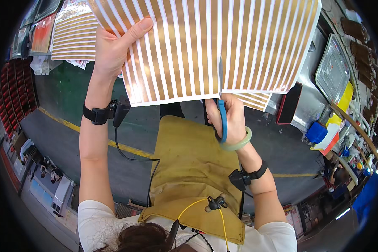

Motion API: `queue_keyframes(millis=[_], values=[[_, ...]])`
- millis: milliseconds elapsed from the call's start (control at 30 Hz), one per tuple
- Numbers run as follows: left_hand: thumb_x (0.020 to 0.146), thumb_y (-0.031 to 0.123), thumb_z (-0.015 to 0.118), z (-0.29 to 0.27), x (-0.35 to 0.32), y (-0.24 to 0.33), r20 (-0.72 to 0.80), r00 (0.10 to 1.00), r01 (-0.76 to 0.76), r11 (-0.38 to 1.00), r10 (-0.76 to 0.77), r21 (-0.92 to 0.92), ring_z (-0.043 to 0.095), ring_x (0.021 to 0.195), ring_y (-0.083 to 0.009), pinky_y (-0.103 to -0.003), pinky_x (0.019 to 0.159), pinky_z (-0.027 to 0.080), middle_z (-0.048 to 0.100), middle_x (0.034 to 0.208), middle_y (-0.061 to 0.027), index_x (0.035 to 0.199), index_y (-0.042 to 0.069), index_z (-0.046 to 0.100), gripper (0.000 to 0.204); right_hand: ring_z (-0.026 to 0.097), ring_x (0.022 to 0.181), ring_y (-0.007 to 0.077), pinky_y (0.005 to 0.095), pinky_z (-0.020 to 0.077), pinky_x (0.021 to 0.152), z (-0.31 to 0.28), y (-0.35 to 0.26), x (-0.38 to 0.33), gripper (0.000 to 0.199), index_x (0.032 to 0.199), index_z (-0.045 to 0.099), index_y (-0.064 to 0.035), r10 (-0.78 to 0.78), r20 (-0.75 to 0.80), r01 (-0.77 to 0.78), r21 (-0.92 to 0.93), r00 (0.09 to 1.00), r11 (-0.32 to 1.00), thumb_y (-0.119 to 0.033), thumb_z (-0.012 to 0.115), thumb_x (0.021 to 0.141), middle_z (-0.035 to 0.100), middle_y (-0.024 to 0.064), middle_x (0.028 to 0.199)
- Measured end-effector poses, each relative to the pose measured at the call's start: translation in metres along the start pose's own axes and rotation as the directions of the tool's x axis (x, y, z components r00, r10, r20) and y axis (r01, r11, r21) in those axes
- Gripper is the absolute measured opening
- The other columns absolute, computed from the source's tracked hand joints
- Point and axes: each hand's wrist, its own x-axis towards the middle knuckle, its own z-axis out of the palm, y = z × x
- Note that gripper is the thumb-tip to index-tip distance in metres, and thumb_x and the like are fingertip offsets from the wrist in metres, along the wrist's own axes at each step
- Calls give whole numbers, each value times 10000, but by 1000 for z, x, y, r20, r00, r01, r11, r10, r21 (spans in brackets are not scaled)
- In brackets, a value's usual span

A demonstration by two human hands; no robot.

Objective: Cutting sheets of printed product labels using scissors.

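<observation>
A large sheet (172, 54) with gold and white stripes spans the upper middle. My left hand (117, 48) grips it near its left edge, the thumb lying on top and the fingers hidden beneath. Blue-handled scissors (222, 122) are in my right hand (233, 115), closed round the handles. Their blade stands upright along a white stripe, and a cut runs in from the sheet's near edge. Part of another striped sheet (256, 100) shows below it on the right.
Another gold-striped sheet (73, 40) lies at the upper left. To the right are a metal tray (332, 63), a dark red-edged phone-like slab (289, 104) and a blue object (316, 132). Red stacked items (17, 96) stand far left. A cable (132, 158) hangs from my left wrist.
</observation>
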Motion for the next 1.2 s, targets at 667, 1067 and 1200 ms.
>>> queue_keyframes(millis=[667, 1067, 1200], values=[[853, 110, 713, -1, 7, -11, -22, 1000, -13, 985, 17, 174, 695, 784, -121, -240, 678, 562, 712, 901, -74, 1008, 9, 669, 191, 419, 507, 45, 230, 329, 455, -4, 2, 23, 248, 689, 566, 6, 25, 32, -25, 7, 999, 1000, -169, 675, 827, 475, -16, 532], [862, 104, 703, -5, -7, -6, 70, 967, 250, 966, -246, -67, 685, 771, -108, -238, 668, 563, 703, 900, -62, 1025, -3, 649, 203, 615, 631, 139, 272, 503, 604, -60, -30, 60, 297, 847, 640, 34, -192, 499, 367, -280, 845, 887, -262, 644, 822, 639, 77, 693], [866, 90, 692, 4, -17, 1, -60, 975, 215, 976, -216, -14, 681, 786, -109, -234, 668, 562, 696, 915, -66, 1029, -11, 639, 199, 584, 632, 123, 275, 474, 598, -43, -20, 52, 370, 860, 645, 43, -34, 469, 36, 5, 883, 999, -327, 647, 862, 648, 60, 709]])
